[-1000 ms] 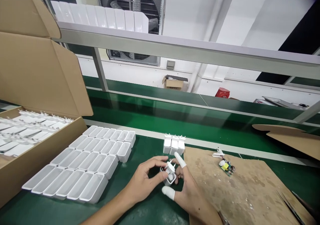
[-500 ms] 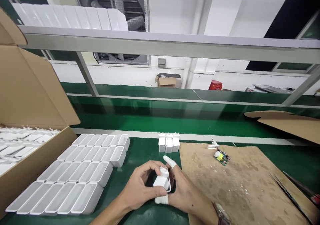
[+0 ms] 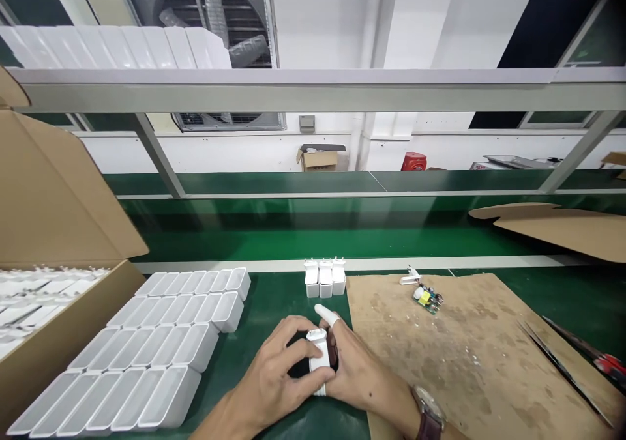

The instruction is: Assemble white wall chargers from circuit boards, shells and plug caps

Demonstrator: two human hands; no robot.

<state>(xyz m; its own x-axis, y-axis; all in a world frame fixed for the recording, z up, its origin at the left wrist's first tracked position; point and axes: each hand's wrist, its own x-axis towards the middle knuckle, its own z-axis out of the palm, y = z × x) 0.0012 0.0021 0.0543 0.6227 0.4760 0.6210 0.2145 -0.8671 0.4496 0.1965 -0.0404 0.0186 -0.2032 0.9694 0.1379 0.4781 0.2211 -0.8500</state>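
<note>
Charger (image 3: 317,355) now lower, between hands

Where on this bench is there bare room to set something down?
Bare patches: the brown cardboard sheet right of the right hand, below the small green circuit board; the green belt beyond. Crowded: rows of empty white plastic housings left of the left hand.
</note>
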